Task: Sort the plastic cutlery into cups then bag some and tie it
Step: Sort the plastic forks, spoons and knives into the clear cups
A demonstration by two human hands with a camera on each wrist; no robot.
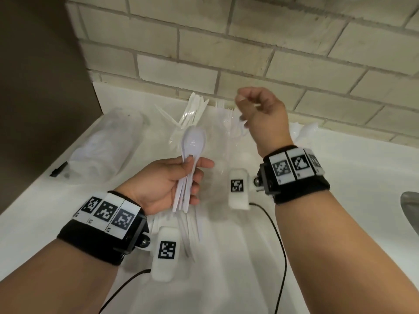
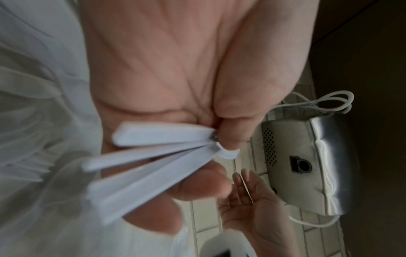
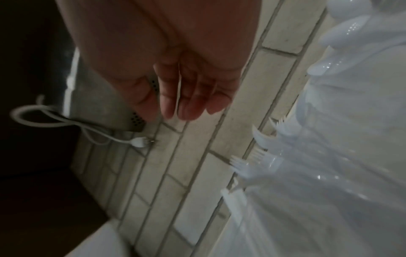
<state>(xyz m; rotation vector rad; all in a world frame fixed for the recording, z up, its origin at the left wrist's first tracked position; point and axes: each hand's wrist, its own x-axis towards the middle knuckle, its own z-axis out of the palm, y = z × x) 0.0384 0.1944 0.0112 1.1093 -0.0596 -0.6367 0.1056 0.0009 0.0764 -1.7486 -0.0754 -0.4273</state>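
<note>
My left hand grips a bundle of white plastic spoons by the handles, bowls pointing up and away; the fanned handles show in the left wrist view under my thumb. My right hand is raised near the wall with loosely curled fingers and holds nothing. Behind it, against the wall, a clear cup of knives and a clear cup of forks stand side by side. A lone spoon shows just left of my right wrist. More loose cutlery lies on the counter under my left hand.
A clear plastic bag lies at the left on the white counter, with a small black object beside it. More white cutlery is piled at the right. A sink edge is far right. A metal wall unit hangs above.
</note>
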